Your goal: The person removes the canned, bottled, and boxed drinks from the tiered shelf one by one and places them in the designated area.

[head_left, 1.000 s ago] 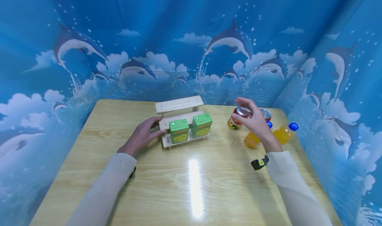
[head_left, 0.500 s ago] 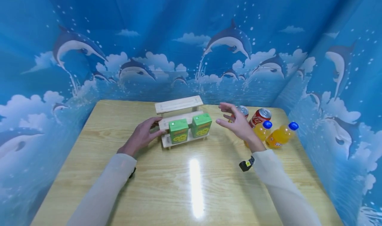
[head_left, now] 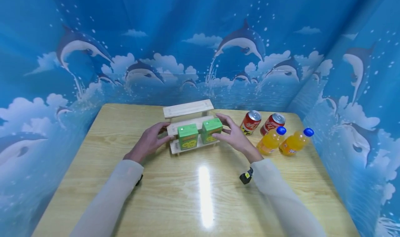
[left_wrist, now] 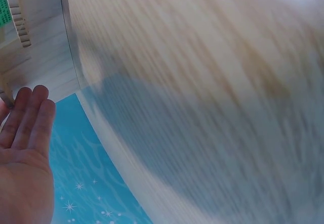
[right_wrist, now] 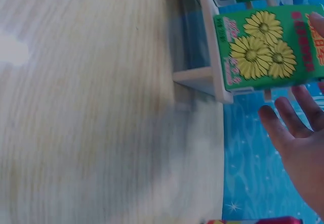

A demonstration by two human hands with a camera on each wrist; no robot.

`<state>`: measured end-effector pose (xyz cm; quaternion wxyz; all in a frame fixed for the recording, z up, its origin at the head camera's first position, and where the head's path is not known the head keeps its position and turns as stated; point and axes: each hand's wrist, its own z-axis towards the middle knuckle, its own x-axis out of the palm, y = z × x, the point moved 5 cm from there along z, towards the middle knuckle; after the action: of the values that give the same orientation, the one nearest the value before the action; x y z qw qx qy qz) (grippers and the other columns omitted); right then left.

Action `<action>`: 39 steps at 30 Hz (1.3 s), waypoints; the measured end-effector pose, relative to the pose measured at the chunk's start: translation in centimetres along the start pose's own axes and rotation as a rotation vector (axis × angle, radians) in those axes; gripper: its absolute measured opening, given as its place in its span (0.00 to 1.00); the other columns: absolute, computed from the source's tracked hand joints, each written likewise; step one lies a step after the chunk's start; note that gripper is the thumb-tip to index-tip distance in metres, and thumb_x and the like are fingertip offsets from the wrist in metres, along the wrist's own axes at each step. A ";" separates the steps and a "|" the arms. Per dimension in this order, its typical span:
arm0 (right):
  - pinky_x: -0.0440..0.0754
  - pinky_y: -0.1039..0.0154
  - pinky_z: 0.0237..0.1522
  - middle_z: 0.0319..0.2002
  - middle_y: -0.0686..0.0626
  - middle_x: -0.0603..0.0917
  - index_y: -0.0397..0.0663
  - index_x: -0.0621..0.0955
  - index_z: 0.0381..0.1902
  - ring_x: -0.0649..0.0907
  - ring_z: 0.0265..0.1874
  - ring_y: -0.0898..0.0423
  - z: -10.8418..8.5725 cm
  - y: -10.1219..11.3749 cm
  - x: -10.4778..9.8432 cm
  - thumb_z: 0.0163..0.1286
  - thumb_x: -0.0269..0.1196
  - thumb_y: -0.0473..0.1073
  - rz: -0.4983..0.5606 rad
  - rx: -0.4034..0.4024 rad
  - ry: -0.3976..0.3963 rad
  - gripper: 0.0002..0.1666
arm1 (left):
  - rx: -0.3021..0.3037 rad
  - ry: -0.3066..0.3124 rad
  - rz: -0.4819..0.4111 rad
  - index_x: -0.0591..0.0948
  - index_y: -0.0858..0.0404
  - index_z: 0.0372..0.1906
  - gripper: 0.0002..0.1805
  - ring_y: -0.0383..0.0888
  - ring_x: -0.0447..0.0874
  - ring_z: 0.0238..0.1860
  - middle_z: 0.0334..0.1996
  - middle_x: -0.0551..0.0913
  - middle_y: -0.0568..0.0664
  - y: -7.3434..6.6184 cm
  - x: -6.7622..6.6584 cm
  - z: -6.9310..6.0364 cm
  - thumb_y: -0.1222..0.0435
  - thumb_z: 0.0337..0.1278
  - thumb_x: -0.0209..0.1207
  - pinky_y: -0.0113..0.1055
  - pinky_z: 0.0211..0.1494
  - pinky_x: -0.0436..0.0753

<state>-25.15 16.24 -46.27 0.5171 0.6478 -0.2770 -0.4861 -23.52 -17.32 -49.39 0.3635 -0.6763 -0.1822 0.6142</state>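
In the head view, my left hand (head_left: 150,142) holds the left end of a small wooden tiered shelf (head_left: 187,108), thumb in front and fingers behind. The left wrist view shows three outstretched fingers (left_wrist: 34,118) beside the wood. Two green drink cartons with yellow flowers stand upright on the lower tier. My right hand (head_left: 235,136) is around the right side of the right carton (head_left: 211,130), with the thumb on its front. The other fingers (right_wrist: 291,115) spread beside it in the right wrist view. The left carton (head_left: 188,137) stands just apart from it.
Two red drink cans, the left can (head_left: 251,123) and the right can (head_left: 273,123), stand right of the shelf. Before them are two blue-capped orange drink bottles, a left bottle (head_left: 270,141) and a right bottle (head_left: 293,144). A dolphin-print curtain (head_left: 200,56) borders the table (head_left: 175,191).
My right hand has moved left from the cans and bottles to the right carton, uncovering them. My left hand, the shelf and the cartons stay in place.
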 end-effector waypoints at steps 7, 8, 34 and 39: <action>0.72 0.36 0.81 0.78 0.44 0.72 0.63 0.65 0.85 0.72 0.78 0.42 0.1 -0.4 0.8 0.75 0.75 0.47 0.008 0.014 -0.028 0.48 | 0.009 0.000 0.010 0.72 0.59 0.80 0.35 0.62 0.81 0.72 0.74 0.78 0.61 0.0 0.0 0.2 0.56 0.76 0.68 0.58 0.75 0.83; 0.73 0.36 0.80 0.77 0.44 0.73 0.61 0.65 0.86 0.73 0.77 0.42 0.1 -0.4 0.9 0.75 0.75 0.46 0.017 0.010 -0.031 0.48 | 0.010 0.000 0.009 0.72 0.59 0.80 0.35 0.62 0.81 0.72 0.74 0.78 0.61 0.0 0.0 0.2 0.56 0.76 0.69 0.58 0.75 0.83; 0.83 0.43 0.72 0.73 0.44 0.79 0.51 0.70 0.81 0.78 0.72 0.44 -0.3 -0.5 0.3 0.79 0.71 0.44 0.096 0.028 -0.050 0.38 | 0.003 0.003 -0.020 0.72 0.58 0.81 0.35 0.62 0.80 0.73 0.74 0.78 0.60 0.2 0.2 0.0 0.55 0.76 0.68 0.59 0.75 0.83; 0.77 0.37 0.77 0.75 0.42 0.77 0.48 0.69 0.81 0.77 0.73 0.42 -0.7 -0.4 -0.9 0.79 0.70 0.42 0.097 0.022 -0.083 0.38 | -0.007 0.002 -0.012 0.71 0.57 0.81 0.36 0.61 0.80 0.73 0.76 0.76 0.59 0.2 0.1 0.0 0.54 0.76 0.68 0.59 0.76 0.82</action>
<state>-24.87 17.45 -46.39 0.5210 0.6187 -0.3347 -0.4835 -23.52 -17.42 -49.59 0.3651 -0.6772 -0.1878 0.6106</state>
